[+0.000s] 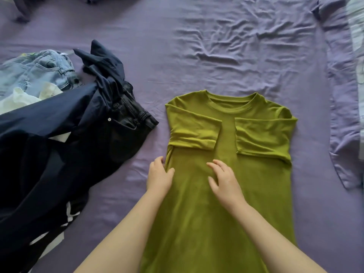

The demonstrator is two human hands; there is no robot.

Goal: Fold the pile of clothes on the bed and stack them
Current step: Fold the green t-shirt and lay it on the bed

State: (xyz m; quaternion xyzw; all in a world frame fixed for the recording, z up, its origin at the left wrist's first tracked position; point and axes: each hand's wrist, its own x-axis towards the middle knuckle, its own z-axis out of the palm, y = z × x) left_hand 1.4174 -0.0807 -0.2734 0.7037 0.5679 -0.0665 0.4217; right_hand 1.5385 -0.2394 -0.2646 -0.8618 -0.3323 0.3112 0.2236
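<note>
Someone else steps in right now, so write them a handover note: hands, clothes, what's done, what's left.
Left hand: grips the left edge of the green T-shirt.
Right hand: open, flat on the shirt's middle.
The shirt lies spread on the purple bed sheet, both sleeves folded in.
Unfolded pile at left: navy garment, black jeans, light blue jeans, white garment.
Left: finish this shirt, fold the pile, stack. No stack in view yet.

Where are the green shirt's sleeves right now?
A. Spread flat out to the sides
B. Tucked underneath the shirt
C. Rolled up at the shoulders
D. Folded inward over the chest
D: both sleeves of the green shirt lie folded in over its front, their cuffs nearly meeting below the collar.
</note>
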